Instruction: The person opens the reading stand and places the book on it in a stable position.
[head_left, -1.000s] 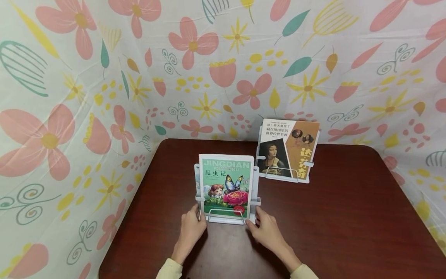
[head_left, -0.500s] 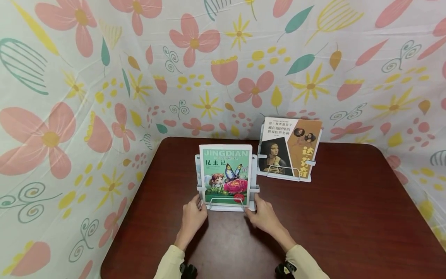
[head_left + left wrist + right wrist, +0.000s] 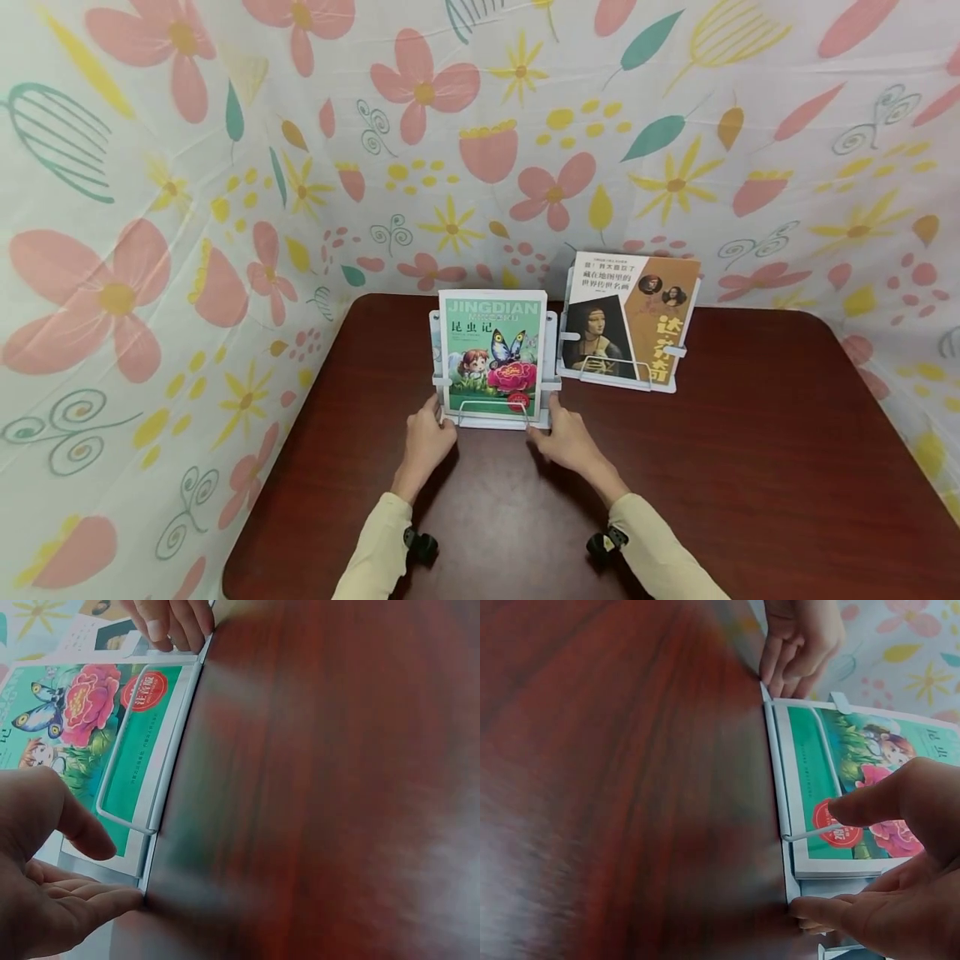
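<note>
A white book stand holds up a green-covered book with a butterfly and a pink flower. A wire holder crosses the cover's lower part. My left hand grips the stand's lower left corner, thumb in front and fingers along the side edge. At the lower right corner my right hand holds the stand the same way; in the right wrist view its thumb is over the cover near the red round mark. The stand's back is hidden.
Behind and to the right, a second white book stand bears a brown and white book with a portrait. Flowered cloth hangs behind and left of the dark red wooden table.
Both hands have moved the stand and its green book away from the person, toward the back of the table. The second stand stays in place; the head view has shifted slightly.
</note>
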A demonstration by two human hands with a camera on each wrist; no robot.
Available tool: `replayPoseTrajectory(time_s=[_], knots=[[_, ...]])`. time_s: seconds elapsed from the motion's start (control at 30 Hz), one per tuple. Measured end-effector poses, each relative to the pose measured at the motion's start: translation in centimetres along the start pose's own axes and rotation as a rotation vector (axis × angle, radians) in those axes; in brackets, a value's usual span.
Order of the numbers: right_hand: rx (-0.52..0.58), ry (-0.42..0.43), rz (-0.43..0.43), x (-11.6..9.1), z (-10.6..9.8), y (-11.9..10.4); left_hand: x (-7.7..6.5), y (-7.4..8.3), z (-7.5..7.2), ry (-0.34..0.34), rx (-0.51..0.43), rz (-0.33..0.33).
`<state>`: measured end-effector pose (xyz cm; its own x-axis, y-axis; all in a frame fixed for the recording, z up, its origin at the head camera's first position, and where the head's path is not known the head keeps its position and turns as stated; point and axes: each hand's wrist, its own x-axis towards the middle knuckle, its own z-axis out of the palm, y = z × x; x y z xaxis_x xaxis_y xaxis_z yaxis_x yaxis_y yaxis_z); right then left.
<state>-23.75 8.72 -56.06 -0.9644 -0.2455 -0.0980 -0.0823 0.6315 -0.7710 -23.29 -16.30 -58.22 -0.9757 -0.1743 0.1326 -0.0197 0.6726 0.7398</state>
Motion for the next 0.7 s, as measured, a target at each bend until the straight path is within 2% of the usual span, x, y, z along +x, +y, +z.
replayPoseTrajectory(time_s=[0.1, 0.17, 0.47, 0.7], knots=[[-0.021, -0.002, 0.004, 0.6, -0.2, 0.1, 0.9, 0.2, 0.4, -0.006, 0.027, 0.035], [-0.031, 0.001, 0.008, 1.0, -0.2, 0.2, 1.5, 0.2, 0.5, -0.023, 0.038, 0.037], [-0.056, 0.018, 0.051, 3.4, -0.1, 0.7, 3.7, 0.2, 1.2, -0.012, 0.062, 0.03], [-0.092, 0.092, -0.015, 4.6, 0.0, 1.0, 5.5, 0.5, 1.5, -0.019, 0.067, -0.01]])
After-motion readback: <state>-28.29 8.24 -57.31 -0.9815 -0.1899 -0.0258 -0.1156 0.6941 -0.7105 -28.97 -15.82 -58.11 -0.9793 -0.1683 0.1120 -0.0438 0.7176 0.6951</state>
